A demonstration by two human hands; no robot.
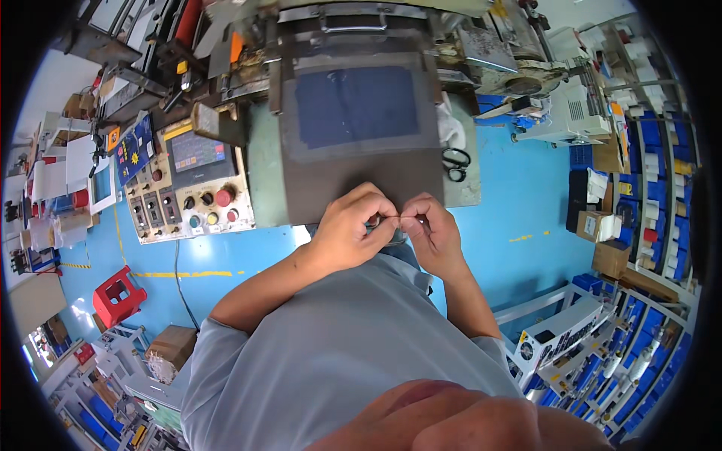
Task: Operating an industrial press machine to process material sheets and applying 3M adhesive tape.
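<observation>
My left hand (355, 231) and my right hand (432, 234) meet in front of my body, fingertips pinched together and almost touching. Whatever they pinch is too small to make out. Just beyond them lies a dark brown plate (361, 171) on the machine bed. Toward its far end is a dark blue rectangle (357, 105) with a greyish border. Black-handled scissors (456, 164) rest on the pale green machine table (468, 188), to the right of the plate.
A control panel (199, 188) with a screen, knobs and coloured buttons stands left of the plate. Across the machine's back runs a metal handle (353, 28). A red stool (119, 296) stands on the blue floor at left. Shelves with blue bins (653, 177) line the right.
</observation>
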